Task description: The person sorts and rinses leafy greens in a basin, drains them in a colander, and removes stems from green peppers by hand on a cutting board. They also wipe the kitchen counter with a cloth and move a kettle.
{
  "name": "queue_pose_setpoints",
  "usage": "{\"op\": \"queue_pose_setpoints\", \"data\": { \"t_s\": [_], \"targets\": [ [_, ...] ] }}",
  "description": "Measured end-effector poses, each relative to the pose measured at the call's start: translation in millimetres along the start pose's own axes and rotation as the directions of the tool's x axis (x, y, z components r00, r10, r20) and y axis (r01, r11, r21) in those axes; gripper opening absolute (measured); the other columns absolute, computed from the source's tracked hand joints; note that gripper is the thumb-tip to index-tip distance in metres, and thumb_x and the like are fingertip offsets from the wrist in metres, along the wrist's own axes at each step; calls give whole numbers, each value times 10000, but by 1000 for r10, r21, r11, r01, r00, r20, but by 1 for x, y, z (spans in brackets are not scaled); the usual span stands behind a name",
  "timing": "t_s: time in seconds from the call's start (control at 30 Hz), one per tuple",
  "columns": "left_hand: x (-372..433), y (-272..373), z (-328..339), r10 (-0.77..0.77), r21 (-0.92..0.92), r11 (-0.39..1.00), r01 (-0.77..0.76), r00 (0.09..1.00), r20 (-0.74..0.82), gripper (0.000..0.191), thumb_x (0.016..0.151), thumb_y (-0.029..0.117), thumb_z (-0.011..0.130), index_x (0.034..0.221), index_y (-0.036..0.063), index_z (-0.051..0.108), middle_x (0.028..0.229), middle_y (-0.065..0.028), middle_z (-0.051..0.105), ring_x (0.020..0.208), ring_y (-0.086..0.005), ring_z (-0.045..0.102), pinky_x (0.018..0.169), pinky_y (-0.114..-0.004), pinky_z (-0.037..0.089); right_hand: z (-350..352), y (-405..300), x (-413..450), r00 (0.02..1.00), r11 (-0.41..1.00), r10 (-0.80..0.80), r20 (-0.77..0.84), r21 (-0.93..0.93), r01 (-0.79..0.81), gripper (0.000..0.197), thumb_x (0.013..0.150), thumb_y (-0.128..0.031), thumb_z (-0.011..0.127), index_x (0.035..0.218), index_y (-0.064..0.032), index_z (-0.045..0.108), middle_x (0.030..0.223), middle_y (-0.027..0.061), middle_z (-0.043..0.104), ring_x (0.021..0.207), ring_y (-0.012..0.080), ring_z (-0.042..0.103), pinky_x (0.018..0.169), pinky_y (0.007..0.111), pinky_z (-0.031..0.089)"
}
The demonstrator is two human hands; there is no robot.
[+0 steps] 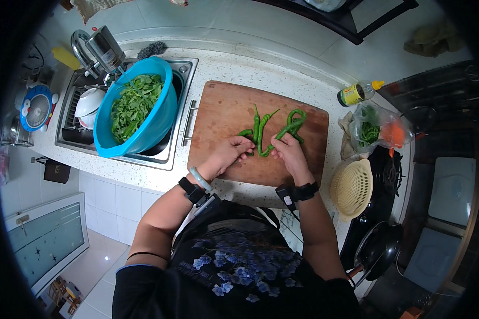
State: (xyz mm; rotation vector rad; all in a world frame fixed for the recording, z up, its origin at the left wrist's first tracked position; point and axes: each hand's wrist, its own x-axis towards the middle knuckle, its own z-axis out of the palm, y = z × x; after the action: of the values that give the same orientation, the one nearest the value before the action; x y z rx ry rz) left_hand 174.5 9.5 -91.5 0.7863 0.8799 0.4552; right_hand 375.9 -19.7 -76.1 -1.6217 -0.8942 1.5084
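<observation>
Several long green chili peppers (pixel 261 131) lie on a wooden cutting board (pixel 219 103). My right hand (pixel 289 153), over the board's right half, pinches a curved green pepper (pixel 288 129) between thumb and fingers. More pepper shows beside and behind that one. My left hand (pixel 232 152) is over the board's lower middle, thumb and fingertips brought together. Close against its fingers is another green pepper (pixel 245 132), partly hidden by the hand. Whether the left fingertips grip any of it is not clear. Two peppers with stems stand out between my hands.
A blue basin (pixel 165 107) of leafy greens (pixel 137 107) sits over the sink under a running faucet (pixel 103 50). To the right are a yellow-capped bottle (pixel 357 93), a plastic bag (pixel 373 127) with green peppers, a cream colander (pixel 352 189), and a wok (pixel 379 251) by the stove.
</observation>
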Motion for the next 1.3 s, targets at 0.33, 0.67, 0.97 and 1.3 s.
{"op": "queue_pose_setpoints", "data": {
  "t_s": [0.33,0.67,0.97,1.3],
  "targets": [
    [10,-6,23,325,280,898,-339,941,98,97,858,93,525,851,23,592,720,4,557,619,-77,471,579,-201,390,17,-2,-16,986,949,-149,81,292,119,86,851,-106,519,888,-29,526,742,27,543,632,90,512,558,218,417],
    [-3,7,35,457,592,677,-437,880,127,63,787,58,568,828,13,584,726,-161,565,644,-250,535,606,-316,428,0,1,-18,967,862,-42,251,499,-92,108,864,-120,506,911,-26,535,756,35,540,625,114,489,584,249,389],
    [5,-5,22,420,374,814,-444,895,148,102,836,84,535,897,19,584,724,-43,563,637,-137,509,585,-250,422,-23,-13,-4,978,892,-1,208,442,-93,159,846,-174,558,837,-15,559,749,45,544,623,100,503,541,231,394],
    [-21,-9,-44,27,-214,975,-63,986,-167,58,840,98,550,880,58,565,637,16,512,512,-69,477,450,-196,371,-15,-8,24,743,484,-634,-213,-859,167,236,803,-241,565,780,-6,554,709,165,589,675,370,563,606,440,447]
  ]
}}
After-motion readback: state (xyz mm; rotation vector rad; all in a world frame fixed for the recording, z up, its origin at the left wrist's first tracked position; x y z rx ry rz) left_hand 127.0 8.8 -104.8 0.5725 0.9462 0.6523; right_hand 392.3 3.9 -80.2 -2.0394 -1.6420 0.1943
